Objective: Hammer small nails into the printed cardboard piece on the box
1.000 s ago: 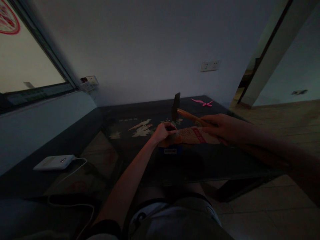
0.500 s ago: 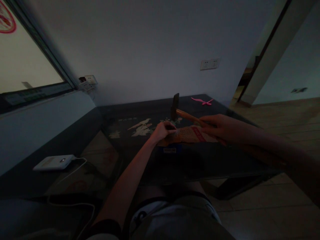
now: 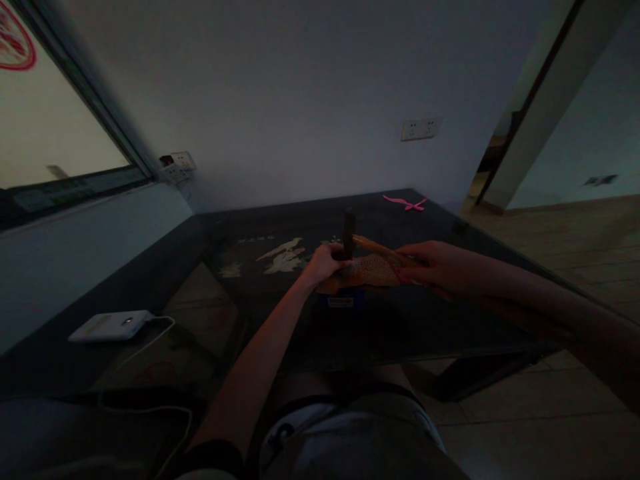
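Dim light over this corner, pale wall [image 3: 300, 120] behind, dark table [image 3: 450, 333] in front, and all the business is near the table's middle! Right hand [image 3: 433, 267] has the hammer [image 3: 373, 247], fingers wrapped snugly about the wooden handle, which slants up and away to the left. Its dark head stands almost upright, right beside the left fingertips; from where I'm standing I can't tell whether it touches anything below.

Now the left hand [image 3: 325, 263]: fingers curled, thumb reaching toward them, down at the left end of a speckled strip [image 3: 375, 270]. Whether something small is pinched in there, it's too dark to call. That strip stretches between the two hands, above a blue box [image 3: 357, 299], its right end tucked behind the right hand.

How does it all handle? I'd say the hammer is head-heavy, hard and stiff, the handle smooth enough to twist in a loose palm; best held well back along the wood, just as it is. The strip looks light and fairly stiff, perhaps prone to dents or skidding, so I'd steady it by its edge, fingertips clear of that head. Far right, a pink ribbon [image 3: 413, 206] lies well apart.
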Tool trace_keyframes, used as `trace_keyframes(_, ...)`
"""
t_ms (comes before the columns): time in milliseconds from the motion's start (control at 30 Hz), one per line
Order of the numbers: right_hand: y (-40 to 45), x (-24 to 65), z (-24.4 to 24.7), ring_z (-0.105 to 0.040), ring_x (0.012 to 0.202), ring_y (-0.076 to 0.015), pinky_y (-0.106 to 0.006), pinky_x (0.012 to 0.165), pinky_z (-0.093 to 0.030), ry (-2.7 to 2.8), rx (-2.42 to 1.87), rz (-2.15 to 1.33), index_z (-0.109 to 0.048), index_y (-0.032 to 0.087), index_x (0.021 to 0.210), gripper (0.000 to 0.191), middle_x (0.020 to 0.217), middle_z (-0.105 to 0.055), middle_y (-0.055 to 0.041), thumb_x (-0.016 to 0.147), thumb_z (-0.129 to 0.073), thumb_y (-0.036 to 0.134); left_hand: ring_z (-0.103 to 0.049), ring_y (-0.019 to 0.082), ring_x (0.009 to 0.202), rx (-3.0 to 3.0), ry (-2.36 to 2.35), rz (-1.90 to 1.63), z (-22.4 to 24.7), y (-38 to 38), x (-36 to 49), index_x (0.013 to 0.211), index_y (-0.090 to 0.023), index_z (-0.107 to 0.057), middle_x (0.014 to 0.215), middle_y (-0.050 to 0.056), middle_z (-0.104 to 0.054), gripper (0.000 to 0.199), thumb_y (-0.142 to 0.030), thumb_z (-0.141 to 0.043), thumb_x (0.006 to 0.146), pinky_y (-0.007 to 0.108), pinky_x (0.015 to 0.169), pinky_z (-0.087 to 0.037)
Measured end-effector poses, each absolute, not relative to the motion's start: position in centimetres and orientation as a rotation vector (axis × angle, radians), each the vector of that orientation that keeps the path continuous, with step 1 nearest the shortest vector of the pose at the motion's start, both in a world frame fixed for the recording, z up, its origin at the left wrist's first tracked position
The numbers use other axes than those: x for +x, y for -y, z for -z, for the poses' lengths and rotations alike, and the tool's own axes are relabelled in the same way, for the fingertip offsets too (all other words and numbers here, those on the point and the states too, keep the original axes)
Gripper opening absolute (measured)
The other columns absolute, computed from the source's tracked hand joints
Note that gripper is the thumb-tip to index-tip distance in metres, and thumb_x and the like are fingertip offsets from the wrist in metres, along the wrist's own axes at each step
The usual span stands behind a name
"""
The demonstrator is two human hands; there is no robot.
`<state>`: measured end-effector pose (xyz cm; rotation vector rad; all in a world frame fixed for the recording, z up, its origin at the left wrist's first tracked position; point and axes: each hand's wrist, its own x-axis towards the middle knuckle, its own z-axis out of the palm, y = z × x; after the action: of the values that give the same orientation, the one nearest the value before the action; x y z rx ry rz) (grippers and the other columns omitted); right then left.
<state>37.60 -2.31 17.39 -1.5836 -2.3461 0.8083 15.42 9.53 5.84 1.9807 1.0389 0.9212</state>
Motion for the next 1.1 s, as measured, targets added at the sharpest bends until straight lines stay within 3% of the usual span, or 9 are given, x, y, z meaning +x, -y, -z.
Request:
trace_keyframes(267,2.4,38.1,-17.3,-0.046,0.035,-0.0077,-0.019,0.034,-0.034,2.305,-1.562,-0.726,-0.06,0.016,0.096,0.022,0.056,-0.054,0.0039,0.083,-0.049,0.031,-0.065,0.017,0.08,2.024,-1.03,-0.948,-5.8,-9.4,15.4,0.075,-0.013,-0.069,0.081,0.005,-0.071,0.006,-0.016,-0.068,0.07,0.03,0.081,-0.048)
trace_keyframes(433,2.2,37.8,-16.3,-0.047,0.035,-0.0093,-0.021,0.034,-0.036,2.305,-1.556,-0.863,-0.058,0.015,0.106,0.031,0.057,-0.053,0.0038,0.082,-0.048,0.034,-0.065,0.018,0.081,1.994,-1.029,-0.948,-5.4,-9.8,15.3,0.083,-0.012,-0.07,0.086,0.007,-0.072,0.015,-0.014,-0.068,0.069,0.03,0.078,-0.05)
trace_keyframes(600,2.4,38.3,-16.4,-0.046,0.035,-0.0082,-0.02,0.034,-0.035,2.282,-1.549,-0.792,-0.059,0.015,0.099,0.027,0.057,-0.053,0.0041,0.082,-0.049,0.034,-0.065,0.017,0.079,2.032,-0.989,-0.952,-5.4,-9.8,15.2,0.077,-0.013,-0.069,0.081,0.006,-0.071,0.007,-0.015,-0.067,0.07,0.029,0.079,-0.049)
trace_keyframes(833,2.5,38.3,-15.3,-0.046,0.036,-0.0092,-0.02,0.034,-0.035,2.234,-1.469,-0.87,-0.057,0.017,0.117,0.038,0.057,-0.054,0.0045,0.083,-0.051,0.032,-0.066,0.018,0.081,1.975,-1.014,-0.951,-5.3,-10.0,15.3,0.087,-0.012,-0.069,0.087,0.007,-0.072,0.019,-0.016,-0.069,0.069,0.031,0.079,-0.05)
trace_keyframes(1100,2.6,38.5,-15.3,-0.046,0.035,-0.0089,-0.02,0.033,-0.035,2.21,-1.515,-0.818,-0.058,0.014,0.11,0.038,0.054,-0.05,0.0054,0.084,-0.048,0.039,-0.065,0.016,0.078,2.026,-1.004,-0.948,-5.5,-9.8,15.2,0.077,-0.013,-0.069,0.081,0.006,-0.071,0.007,-0.015,-0.067,0.071,0.028,0.078,-0.049)
